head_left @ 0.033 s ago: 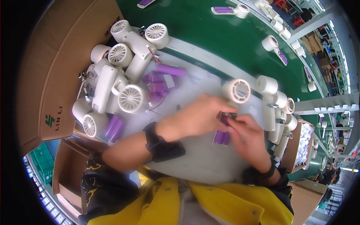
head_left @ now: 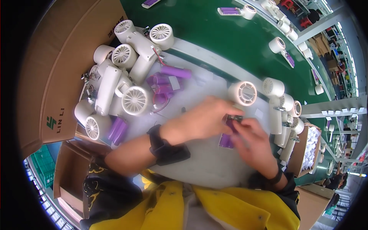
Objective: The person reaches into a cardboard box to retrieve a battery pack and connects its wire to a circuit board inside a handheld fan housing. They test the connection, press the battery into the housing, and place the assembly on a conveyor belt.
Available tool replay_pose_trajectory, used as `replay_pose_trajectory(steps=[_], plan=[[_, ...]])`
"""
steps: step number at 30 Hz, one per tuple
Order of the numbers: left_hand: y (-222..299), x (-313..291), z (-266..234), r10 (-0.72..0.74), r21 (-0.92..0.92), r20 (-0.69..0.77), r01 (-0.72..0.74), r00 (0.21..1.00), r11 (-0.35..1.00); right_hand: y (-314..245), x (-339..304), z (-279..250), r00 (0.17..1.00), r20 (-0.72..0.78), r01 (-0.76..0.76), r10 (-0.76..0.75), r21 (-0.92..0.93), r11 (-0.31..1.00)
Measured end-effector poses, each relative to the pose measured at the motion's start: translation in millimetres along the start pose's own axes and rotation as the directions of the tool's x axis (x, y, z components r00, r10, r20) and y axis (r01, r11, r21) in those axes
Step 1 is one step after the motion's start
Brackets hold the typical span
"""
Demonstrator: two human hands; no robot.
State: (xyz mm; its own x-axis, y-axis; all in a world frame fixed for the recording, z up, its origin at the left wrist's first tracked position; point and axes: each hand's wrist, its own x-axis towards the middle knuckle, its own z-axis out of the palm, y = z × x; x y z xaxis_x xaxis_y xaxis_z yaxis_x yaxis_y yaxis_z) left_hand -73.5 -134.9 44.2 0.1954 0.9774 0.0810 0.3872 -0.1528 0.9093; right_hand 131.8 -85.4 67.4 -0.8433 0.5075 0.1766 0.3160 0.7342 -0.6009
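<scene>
My left hand point(head_left: 203, 120) and my right hand point(head_left: 253, 147) meet over a white work surface point(head_left: 199, 165). Both pinch a small purple battery pack point(head_left: 231, 123) with a dark part at its top. A second purple piece point(head_left: 225, 141) lies just below it, partly under my right fingers. A white round fan housing point(head_left: 242, 93) stands right behind my hands. A black band is on each wrist.
A pile of white hand-held fan bodies point(head_left: 126, 76) and loose purple battery cells point(head_left: 168, 82) lies at the left. A cardboard box wall point(head_left: 50, 76) bounds the left side. More white housings point(head_left: 283, 111) line the right. Behind runs a green conveyor belt point(head_left: 230, 38) carrying parts.
</scene>
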Motion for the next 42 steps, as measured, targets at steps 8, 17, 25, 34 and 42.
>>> replay_pose_trajectory(steps=[8,17,25,34,42], plan=[[-2.8,-4.5,-14.0,0.216,0.491,-0.344,-0.021,0.914,0.871,20.3,14.4,7.4,0.992,-0.122,-0.060,0.020,-0.332,0.941],[-6.0,-16.0,-27.0,-0.165,0.734,-0.541,0.559,0.825,0.386,43.9,25.1,-61.0,0.927,-0.243,-0.374,0.286,-0.630,0.681],[-17.4,-14.2,-30.9,-0.074,0.721,-0.485,0.446,0.871,0.530,42.7,12.5,-42.4,0.975,-0.190,-0.199,0.116,-0.509,0.837],[10.4,-5.0,-27.4,0.238,0.203,-0.565,-0.146,0.790,0.968,-9.9,-14.5,10.7,0.999,-0.044,-0.033,0.025,-0.188,0.982],[15.3,-11.2,-4.0,0.159,-0.457,-0.373,-0.330,0.914,0.826,33.3,-9.7,0.9,0.977,-0.199,0.140,-0.080,0.304,0.942]])
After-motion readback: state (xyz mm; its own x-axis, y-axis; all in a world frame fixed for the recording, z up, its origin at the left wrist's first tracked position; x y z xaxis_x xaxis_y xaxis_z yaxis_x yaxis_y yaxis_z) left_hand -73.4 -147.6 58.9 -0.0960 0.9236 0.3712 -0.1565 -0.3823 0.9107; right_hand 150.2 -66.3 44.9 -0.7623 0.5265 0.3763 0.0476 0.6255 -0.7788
